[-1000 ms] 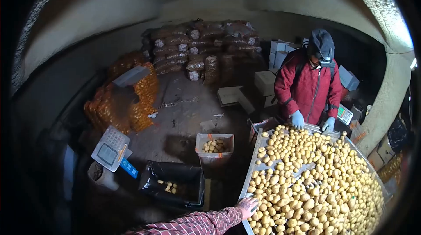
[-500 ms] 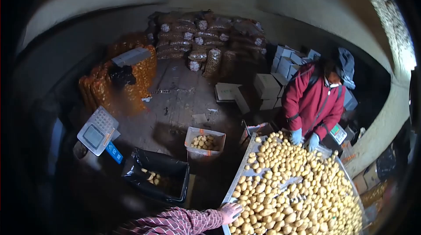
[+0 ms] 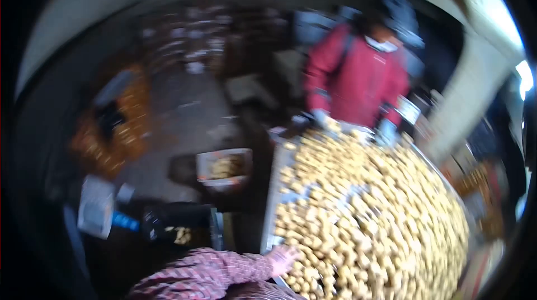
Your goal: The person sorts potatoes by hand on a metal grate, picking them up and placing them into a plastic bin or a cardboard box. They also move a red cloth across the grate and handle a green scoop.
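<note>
My left hand, below a plaid sleeve, lies at the left rim of a metal sorting table. Its fingers look stretched out over the edge, touching or close to the nearest potatoes; motion blur softens them. A thick layer of potatoes spreads across the tabletop, with patches of grey surface showing at the left. No part of my right hand appears in the view.
Across the table stands a person in a red jacket, gloved hands at the potatoes. On the floor at left are a white crate with potatoes, a black-lined bin and a scale. Filled sacks stand behind.
The whole view has swung right and down, blurring the picture. My left hand stays at the table's left rim. The other person's gloved hands have moved apart, one seemingly holding potatoes.
</note>
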Demonstrator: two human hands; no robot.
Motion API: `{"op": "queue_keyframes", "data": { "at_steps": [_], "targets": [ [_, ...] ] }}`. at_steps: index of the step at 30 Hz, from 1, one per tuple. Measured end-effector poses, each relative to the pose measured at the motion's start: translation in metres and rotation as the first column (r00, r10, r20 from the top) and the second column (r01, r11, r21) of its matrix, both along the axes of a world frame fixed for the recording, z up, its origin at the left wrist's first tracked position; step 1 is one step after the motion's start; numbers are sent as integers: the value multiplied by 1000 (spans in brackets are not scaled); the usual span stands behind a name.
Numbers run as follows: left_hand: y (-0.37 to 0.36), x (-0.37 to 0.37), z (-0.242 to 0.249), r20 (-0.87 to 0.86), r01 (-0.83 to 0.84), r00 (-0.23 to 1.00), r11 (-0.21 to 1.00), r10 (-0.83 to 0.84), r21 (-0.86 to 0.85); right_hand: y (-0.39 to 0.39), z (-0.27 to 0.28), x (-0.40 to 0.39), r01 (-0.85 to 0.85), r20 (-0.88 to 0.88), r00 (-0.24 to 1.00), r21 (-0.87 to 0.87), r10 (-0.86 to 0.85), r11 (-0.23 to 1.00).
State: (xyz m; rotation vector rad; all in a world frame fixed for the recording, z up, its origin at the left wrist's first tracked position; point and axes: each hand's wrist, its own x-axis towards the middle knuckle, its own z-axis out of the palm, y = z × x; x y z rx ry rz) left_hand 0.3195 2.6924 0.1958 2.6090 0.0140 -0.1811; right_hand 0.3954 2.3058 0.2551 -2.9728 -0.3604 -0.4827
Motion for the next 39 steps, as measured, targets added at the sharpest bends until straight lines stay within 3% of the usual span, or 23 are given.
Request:
{"op": "queue_keyframes", "data": {
  "at_steps": [1,2,3,4,5,10,25,31,36,39],
  "targets": [
    [5,7,15,-90,11,996,999,-16,-50,3,-8,2,59,-36,998,-19,-60,998],
    [5,10,32,-72,40,997,999,-39,20,14,-21,5,365,-323,869,-91,-375,926],
    [5,5,4,-31,44,999,998,-43,51,-13,-54,6,324,-247,913,-44,-324,945],
    [-2,3,14,-89,0,996,992,11,127,-4,-30,3,378,-297,891,62,-345,924],
    [-5,0,18,-111,15,994,975,10,220,-6,-29,4,419,-331,862,36,-385,907],
    [-6,2,18,-121,11,992,971,18,238,-9,-37,9,335,-173,928,-1,-330,942],
    [-11,3,22,-97,-42,993,978,63,203,-18,-42,9,339,-274,901,-40,-337,940],
    [-14,1,24,-44,-40,998,976,51,215,-32,-39,3,213,-279,937,-19,-210,977],
    [-13,0,17,1,-69,998,982,70,177,-46,-28,7,161,-424,892,-24,-156,987],
    [-13,0,20,11,-86,996,987,85,136,-40,2,18,179,-566,805,-53,-177,982]
  ]
}}
